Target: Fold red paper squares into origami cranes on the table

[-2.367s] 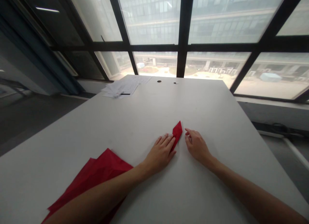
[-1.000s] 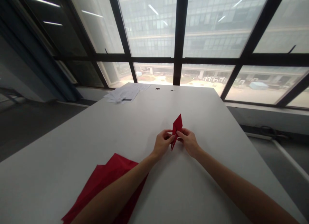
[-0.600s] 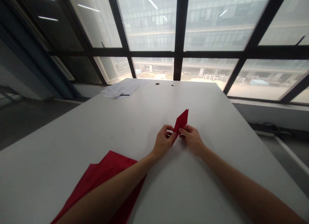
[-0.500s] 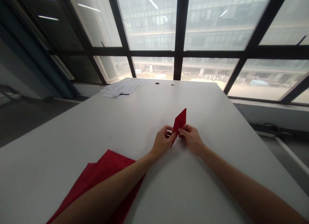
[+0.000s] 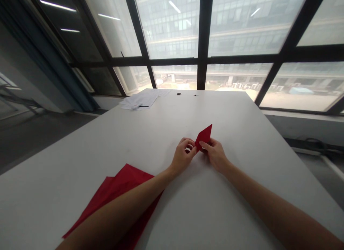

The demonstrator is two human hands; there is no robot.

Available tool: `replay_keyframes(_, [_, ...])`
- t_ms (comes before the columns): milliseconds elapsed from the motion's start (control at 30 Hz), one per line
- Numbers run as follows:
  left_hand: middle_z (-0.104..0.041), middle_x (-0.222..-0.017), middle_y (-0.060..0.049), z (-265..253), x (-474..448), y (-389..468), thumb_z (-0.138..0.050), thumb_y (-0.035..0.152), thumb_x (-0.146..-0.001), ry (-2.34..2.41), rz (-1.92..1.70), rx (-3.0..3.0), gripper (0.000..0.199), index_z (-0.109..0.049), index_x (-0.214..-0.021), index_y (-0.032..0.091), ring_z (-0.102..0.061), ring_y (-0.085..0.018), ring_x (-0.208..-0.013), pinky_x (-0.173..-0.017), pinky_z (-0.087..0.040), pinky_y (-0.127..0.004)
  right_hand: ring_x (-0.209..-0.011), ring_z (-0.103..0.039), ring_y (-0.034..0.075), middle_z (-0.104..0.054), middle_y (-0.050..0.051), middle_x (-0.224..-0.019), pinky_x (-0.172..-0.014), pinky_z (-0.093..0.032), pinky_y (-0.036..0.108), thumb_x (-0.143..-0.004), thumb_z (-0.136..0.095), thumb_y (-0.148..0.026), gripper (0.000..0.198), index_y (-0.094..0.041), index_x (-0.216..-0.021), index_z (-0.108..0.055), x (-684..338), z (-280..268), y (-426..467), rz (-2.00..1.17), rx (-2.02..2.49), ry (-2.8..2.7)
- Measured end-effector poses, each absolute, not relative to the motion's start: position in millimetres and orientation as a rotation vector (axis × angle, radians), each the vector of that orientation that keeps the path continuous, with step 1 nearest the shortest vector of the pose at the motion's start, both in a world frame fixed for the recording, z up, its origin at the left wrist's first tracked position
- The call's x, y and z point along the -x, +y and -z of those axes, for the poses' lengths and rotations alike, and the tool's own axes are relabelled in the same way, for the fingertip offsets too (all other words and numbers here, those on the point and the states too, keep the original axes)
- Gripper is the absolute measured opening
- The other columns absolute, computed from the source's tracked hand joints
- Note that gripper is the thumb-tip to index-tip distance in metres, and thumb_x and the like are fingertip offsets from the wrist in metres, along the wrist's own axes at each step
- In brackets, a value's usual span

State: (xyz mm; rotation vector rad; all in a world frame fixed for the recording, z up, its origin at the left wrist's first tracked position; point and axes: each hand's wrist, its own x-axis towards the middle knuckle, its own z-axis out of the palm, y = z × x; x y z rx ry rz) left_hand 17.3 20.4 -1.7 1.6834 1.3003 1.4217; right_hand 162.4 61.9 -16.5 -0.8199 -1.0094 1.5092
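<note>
A small folded red paper piece is held just above the white table, its pointed tip aimed up and to the right. My left hand pinches its lower left edge with thumb and fingers. My right hand pinches its lower right edge, the two hands almost touching. The lower end of the piece is hidden between my fingers.
A stack of red paper sheets lies on the table under my left forearm. White papers with a dark pen lie at the far left corner. Two small holes sit near the far edge, with large windows beyond.
The red piece lay flat under my left hand; both hands picked it up. Since then it has tilted more to the right, and its lower point has vanished between my fingers.
</note>
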Motion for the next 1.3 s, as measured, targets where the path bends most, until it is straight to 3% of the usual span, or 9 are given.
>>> replay_keyframes(200, [-0.057, -0.098, -0.004, 1.7, -18.6, 15.6, -0.062, 0.019, -0.088, 1.41, -1.546, -1.885, 0.005, -0.063, -0.083, 0.019, -0.058, -0.012, -0.081, -0.065, -0.05, -0.022, -0.08, -0.067, 0.019, -0.075, 0.003, -0.091, -0.076, -0.051, 0.034, -0.067, -0.083, -0.033, 0.03, -0.021, -0.092, -0.072, -165.2, 16.4, 62.8, -1.564, 0.784, -1.004])
replay_keyframes(500, [-0.07, -0.093, -0.003, -2.0, -2.1, 20.0, -0.061, 0.024, -0.094, 1.395, -1.458, -2.194, 0.008, -0.068, -0.098, 0.023, -0.064, -0.017, -0.086, -0.075, -0.055, -0.03, -0.084, -0.065, 0.019, -0.075, 0.004, -0.092, -0.074, -0.049, 0.03, -0.065, -0.084, -0.031, 0.027, -0.021, -0.087, -0.072, -170.9, 13.3, 68.2, -1.73, 0.74, -0.92])
replay_keyframes(667, [-0.07, -0.109, -0.004, -1.8, -1.4, 20.4, -0.06, 0.013, -0.089, 1.332, -1.425, -2.277, 0.031, -0.064, -0.117, 0.025, -0.066, -0.018, -0.097, -0.081, -0.057, -0.032, -0.087, -0.067, 0.02, -0.075, 0.005, -0.097, -0.071, -0.052, 0.03, -0.067, -0.084, -0.034, 0.026, -0.022, -0.088, -0.073, -174.1, 13.0, 71.5, -1.787, 0.698, -0.871])
replay_keyframes(767, [-0.071, -0.103, -0.003, 0.5, 0.3, 22.1, -0.058, 0.007, -0.086, 1.399, -1.459, -2.282, 0.041, -0.06, -0.123, 0.025, -0.067, -0.018, -0.094, -0.083, -0.057, -0.034, -0.086, -0.067, 0.02, -0.075, 0.006, -0.098, -0.068, -0.052, 0.028, -0.067, -0.084, -0.033, 0.025, -0.021, -0.087, -0.074, -172.9, 15.0, 72.7, -1.792, 0.682, -0.885])
replay_keyframes(933, [-0.073, -0.096, -0.003, -0.3, 7.3, 24.2, -0.06, 0.013, -0.088, 1.446, -1.584, -2.244, 0.033, -0.06, -0.119, 0.024, -0.067, -0.019, -0.097, -0.092, -0.053, -0.039, -0.074, -0.064, 0.016, -0.074, 0.006, -0.092, -0.06, -0.05, 0.026, -0.065, -0.087, -0.028, 0.025, -0.019, -0.085, -0.075, -169.6, 15.6, 73.0, -1.815, 0.661, -0.869])
replay_keyframes(1100, [-0.071, -0.095, -0.004, -2.0, 9.0, 24.4, -0.066, 0.024, -0.09, 1.385, -1.724, -1.972, 0.027, -0.06, -0.116, 0.021, -0.068, -0.017, -0.088, -0.081, -0.056, -0.033, -0.068, -0.061, 0.014, -0.072, 0.005, -0.085, -0.056, -0.049, 0.025, -0.065, -0.088, -0.024, 0.023, -0.017, -0.082, -0.074, -170.1, 12.5, 71.3, -1.895, 0.593, -0.875])
replay_keyframes(1300, [-0.066, -0.108, -0.006, 0.0, -2.3, 18.3, -0.076, 0.034, -0.083, 1.199, -1.811, -1.545, 0.068, -0.04, -0.141, 0.026, -0.07, -0.016, -0.088, -0.082, -0.059, -0.032, -0.07, -0.064, 0.01, -0.073, 0.003, -0.089, -0.063, -0.053, 0.019, -0.074, -0.082, -0.018, 0.017, -0.018, -0.089, -0.073, -163.1, 14.0, 58.2, -2.099, 0.537, -0.633])
